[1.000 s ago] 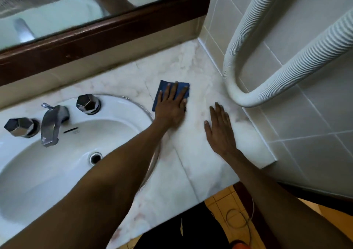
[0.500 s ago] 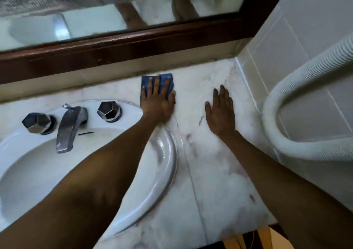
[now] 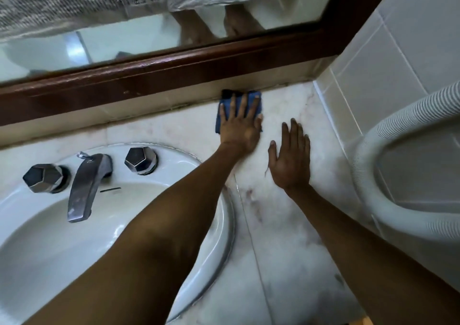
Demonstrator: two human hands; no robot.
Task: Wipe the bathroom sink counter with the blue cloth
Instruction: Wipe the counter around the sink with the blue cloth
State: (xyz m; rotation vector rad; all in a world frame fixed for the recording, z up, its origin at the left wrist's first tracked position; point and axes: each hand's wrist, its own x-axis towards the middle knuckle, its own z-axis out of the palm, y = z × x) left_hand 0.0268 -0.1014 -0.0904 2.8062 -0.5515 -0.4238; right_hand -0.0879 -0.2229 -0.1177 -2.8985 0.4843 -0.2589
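Note:
A folded blue cloth (image 3: 257, 100) lies flat on the pale marble counter (image 3: 286, 237), its far edge against the low backsplash under the mirror. My left hand (image 3: 240, 128) presses down on the cloth with fingers spread flat. My right hand (image 3: 291, 156) rests palm down on the bare counter just right of it, fingers apart, holding nothing. The white oval sink (image 3: 49, 250) lies to the left, partly hidden by my left forearm.
A metal faucet (image 3: 86, 187) stands between two faceted metal knobs (image 3: 43, 177) (image 3: 140, 159) on the sink rim. A dark wood-framed mirror (image 3: 174, 75) runs along the back. A white ribbed hose (image 3: 378, 200) loops in front of the tiled right wall (image 3: 398, 63).
My left hand has pushed the blue cloth away from me, from beside the sink rim to the backsplash. My right hand stays flat on the counter. The camera has leaned closer.

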